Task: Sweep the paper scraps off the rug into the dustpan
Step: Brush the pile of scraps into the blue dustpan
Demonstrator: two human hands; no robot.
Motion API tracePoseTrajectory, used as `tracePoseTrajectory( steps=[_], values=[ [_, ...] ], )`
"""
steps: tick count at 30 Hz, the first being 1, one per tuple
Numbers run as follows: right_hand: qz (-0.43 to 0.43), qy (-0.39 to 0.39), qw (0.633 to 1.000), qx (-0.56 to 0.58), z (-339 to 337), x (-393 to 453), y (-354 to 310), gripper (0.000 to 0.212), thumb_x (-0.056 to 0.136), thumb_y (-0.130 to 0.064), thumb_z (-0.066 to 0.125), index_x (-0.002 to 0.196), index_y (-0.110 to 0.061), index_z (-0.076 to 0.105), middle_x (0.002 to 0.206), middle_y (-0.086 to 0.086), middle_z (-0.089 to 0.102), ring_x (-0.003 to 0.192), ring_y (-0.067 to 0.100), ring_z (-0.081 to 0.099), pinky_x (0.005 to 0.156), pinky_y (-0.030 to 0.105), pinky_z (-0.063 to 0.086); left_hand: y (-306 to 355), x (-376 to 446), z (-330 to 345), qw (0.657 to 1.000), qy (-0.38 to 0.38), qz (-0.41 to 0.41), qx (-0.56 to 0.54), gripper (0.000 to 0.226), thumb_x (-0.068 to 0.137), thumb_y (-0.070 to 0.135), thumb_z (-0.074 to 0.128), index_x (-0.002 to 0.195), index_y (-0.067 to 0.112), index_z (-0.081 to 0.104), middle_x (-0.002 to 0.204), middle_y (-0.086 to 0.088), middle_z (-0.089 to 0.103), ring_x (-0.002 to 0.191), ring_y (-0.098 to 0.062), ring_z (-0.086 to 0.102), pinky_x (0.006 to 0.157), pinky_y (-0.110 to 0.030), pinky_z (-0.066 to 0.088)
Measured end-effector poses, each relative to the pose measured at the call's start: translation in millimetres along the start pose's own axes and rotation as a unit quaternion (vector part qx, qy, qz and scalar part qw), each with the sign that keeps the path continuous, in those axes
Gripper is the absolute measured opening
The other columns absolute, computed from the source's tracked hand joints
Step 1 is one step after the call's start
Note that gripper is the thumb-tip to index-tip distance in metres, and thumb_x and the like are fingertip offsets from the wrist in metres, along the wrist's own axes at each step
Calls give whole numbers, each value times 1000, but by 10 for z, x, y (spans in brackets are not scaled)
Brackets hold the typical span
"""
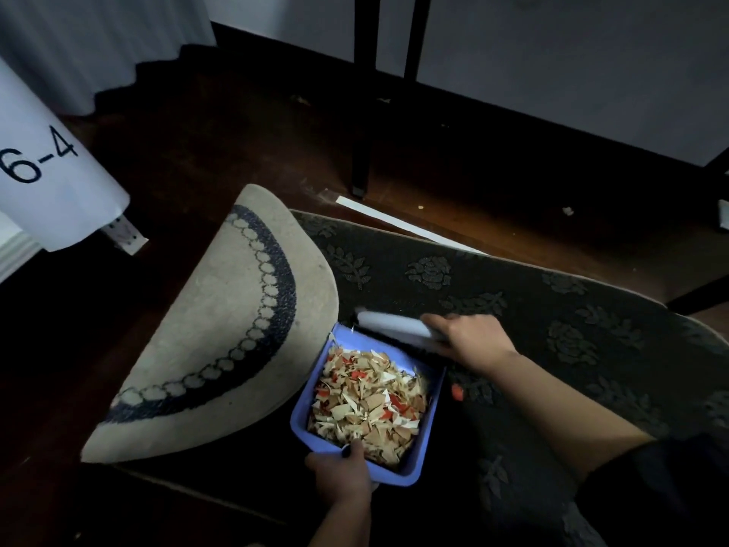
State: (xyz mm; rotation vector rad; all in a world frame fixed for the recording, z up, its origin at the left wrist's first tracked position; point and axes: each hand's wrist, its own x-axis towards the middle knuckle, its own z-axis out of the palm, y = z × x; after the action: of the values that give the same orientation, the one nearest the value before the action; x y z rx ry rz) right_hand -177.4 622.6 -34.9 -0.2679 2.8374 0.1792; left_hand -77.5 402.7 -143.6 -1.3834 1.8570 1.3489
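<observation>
Right hand [469,341]: fingers are curling round the handle end of a pale grey hand brush with dark bristles [394,327], gripping it. The brush is lying crosswise at the far open lip of the dustpan, bristles touching the lip; its outline is blurred.

Left hand [341,473]: fingers are closing on the near rim of a shallow blue plastic dustpan [301,392], thumb lying over the rim and touching the scraps inside. The handle is hidden under the hand.

Tan, white and red torn paper scraps [369,400]: a heap is filling nearly the whole pan. One red scrap [457,392] is lying on the rug just beside the pan's right wall.

Dark grey rug with raised flower pattern [513,302]: it is carrying the dustpan near its left edge, and the right forearm is crossing over it.

Beige semicircular mat with a dark blue scalloped arc [221,329]: it is overlapping the rug's left end, its straight edge touching the pan's left wall.

Dark wooden floor [236,132]: it is bearing a long white paper strip [398,225] along the rug's far edge, a small white bit [567,210] farther right, and black furniture legs [365,112] beyond.

White sheet marked "6-4" [47,171]: it is hanging at the left edge of view.
</observation>
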Motion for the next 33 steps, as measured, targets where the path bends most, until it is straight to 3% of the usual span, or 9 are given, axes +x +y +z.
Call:
tracePoseTrajectory(
  steps=[4,11,15,19,23,28,33],
  values=[
    [-52,-12,999,-2,-22,-76,-5,49,98,-48,37,145,-35,28,118,0,59,91,24,64,66,31,47,2,37,18,1000,-5,-16,-19,65,77,18,77,126,1,38,120,-26,54,99,-42,63,82,-54,55],
    [-48,-2,999,-14,-136,-346,-44,49,97,-43,39,144,-35,26,115,-3,60,87,22,64,57,28,39,-32,97,-59,1000,-13,14,-16,63,77,14,75,127,-5,43,120,-28,58,100,-42,63,84,-52,55],
    [20,28,999,12,-234,-618,-104,51,94,-45,43,143,-36,29,117,-6,60,91,22,65,64,31,49,-92,133,-201,1000,-8,15,-22,68,75,13,76,131,2,38,123,-28,54,105,-44,61,83,-57,54],
    [71,38,996,40,-356,-876,-250,53,91,-47,45,141,-38,30,119,-6,61,96,22,65,69,32,50,-48,34,-369,998,-28,49,-1,62,72,10,77,124,-9,48,119,-30,59,104,-41,62,85,-47,53],
    [91,56,992,73,-550,-1234,-460,51,90,-48,46,138,-40,33,118,-7,62,97,21,64,72,33,51,24,-192,-562,996,-53,74,-16,61,73,7,75,127,-4,48,122,-26,58,107,-40,60,83,-44,53],
    [155,92,977,109,-894,-1632,-593,48,88,-48,47,135,-42,38,110,-6,66,96,20,64,71,29,47,99,-332,-715,992,-76,82,-55,53,74,7,72,122,4,49,116,-22,61,102,-37,63,86,-55,54],
    [230,131,946,190,-1088,-1878,-561,44,84,-47,55,127,-45,48,106,-5,68,96,23,65,70,30,47,151,-522,-861,990,-85,94,-65,54,80,6,71,127,4,43,119,-21,59,105,-40,61,86,-53,54]
  ],
)
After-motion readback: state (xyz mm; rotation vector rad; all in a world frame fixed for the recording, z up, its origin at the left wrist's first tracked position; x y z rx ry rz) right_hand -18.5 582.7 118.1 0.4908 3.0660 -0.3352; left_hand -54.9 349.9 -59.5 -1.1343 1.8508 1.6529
